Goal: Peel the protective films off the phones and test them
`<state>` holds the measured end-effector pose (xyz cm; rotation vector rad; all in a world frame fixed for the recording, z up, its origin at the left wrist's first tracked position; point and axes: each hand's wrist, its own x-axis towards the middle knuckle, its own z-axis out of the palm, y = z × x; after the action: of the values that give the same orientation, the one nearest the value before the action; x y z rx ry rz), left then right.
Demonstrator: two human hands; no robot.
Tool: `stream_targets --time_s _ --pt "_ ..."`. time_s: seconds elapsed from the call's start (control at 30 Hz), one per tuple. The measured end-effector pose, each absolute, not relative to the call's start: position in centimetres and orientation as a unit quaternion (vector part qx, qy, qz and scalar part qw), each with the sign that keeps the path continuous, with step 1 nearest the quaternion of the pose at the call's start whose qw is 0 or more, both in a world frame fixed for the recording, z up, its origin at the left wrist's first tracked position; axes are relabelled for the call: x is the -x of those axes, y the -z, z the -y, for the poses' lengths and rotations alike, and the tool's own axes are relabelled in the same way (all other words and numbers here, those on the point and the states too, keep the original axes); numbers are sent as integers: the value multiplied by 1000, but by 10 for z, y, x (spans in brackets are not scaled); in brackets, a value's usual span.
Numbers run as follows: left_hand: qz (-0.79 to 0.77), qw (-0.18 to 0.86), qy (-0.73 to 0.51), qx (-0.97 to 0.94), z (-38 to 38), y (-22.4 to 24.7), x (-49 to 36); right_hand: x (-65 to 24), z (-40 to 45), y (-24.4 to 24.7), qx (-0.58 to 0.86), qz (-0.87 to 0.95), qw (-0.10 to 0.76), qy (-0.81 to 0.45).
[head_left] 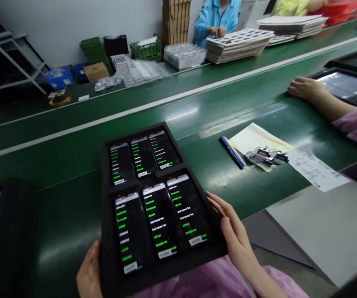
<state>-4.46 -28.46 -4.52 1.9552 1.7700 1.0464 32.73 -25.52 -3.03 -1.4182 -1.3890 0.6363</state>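
Observation:
Between my two hands is a black foam tray [193,171], tilted and held by its left and right sides near the front. Several smartphones [157,223] lie in its slots in two rows, screens lit with green and white test lists and a small label near each lower end. My left hand [89,269] grips the left edge, its fingers partly hidden behind the tray. At the right edge, my right hand [232,231] has its thumb by the side wall and its fingers along and under the rim.
Right of the tray lie blue pens [232,153], a yellow paper [252,134], shiny metal clips [267,157] and a handwritten sheet [321,169]. A co-worker's hand [305,89] rests beside another tray [348,82]. Across the green bench [128,111], a person in blue touches stacked trays [237,45].

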Motion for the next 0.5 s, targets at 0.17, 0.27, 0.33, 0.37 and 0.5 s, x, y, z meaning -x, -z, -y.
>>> stream_targets --time_s 0.17,0.27,0.33,0.37,0.5 --pt "-628 136 -319 -697 271 13 39 -316 247 -4 605 714 344 -79" --pt "-596 87 -231 -764 266 -10 42 -295 268 -17 554 802 216 55" --pt "-562 60 -170 -807 256 -17 44 -280 275 -16 537 818 182 95" --pt "-552 48 -142 -820 248 -18 44 -274 273 -14 542 815 173 106" --pt "-565 17 -113 -817 200 -19 39 -259 232 -9 605 778 156 70"
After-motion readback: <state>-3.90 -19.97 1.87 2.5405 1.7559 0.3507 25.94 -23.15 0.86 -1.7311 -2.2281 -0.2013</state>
